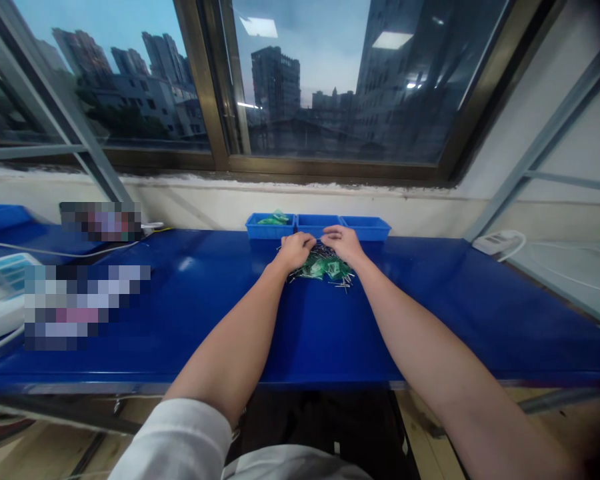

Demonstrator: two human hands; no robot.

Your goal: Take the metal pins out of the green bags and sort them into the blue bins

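My left hand [296,251] and my right hand [345,245] are close together over a pile of small metal pieces [344,283] that look like screws or nails. Fingers are pinched on both hands, their tips nearly meeting. Whatever sits between them is too small to make out. Green-tinted clear plastic packets [319,269] lie on the pile, just in front of my hands. Behind it stand three small blue bins in a row: the left bin [271,232] holds similar green packets, while my hands partly cover the middle bin [307,229] and the right bin [373,230].
The blue tabletop [205,293] runs under a window. On the left are a white device [5,290], blurred-out items, a cable and another blue tray [3,215]. A white power strip [497,241] with a cord lies at the right, near a metal frame post [530,153].
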